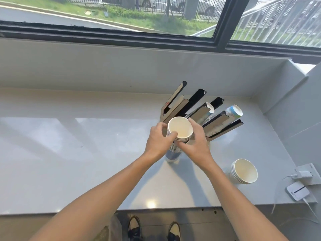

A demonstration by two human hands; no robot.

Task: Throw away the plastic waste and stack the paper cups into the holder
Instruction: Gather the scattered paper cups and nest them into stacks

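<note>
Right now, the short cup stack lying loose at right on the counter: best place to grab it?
Take the short cup stack by its sidewall just below the nested rims, coming from above and the near side. Its mouth tilts up toward the camera; nothing touches it, and the charger lies to its right.

cup stack: mid part hidden by hands | shoes: cut off at btm edge | holder base: hidden behind stack

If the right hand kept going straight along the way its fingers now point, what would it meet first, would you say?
The right hand grips the tall cup stack, fingers pointing up and away toward the window. Straight on, it would probably meet the dark slats of the cup holder just behind first, though depth is hard to judge.
</note>
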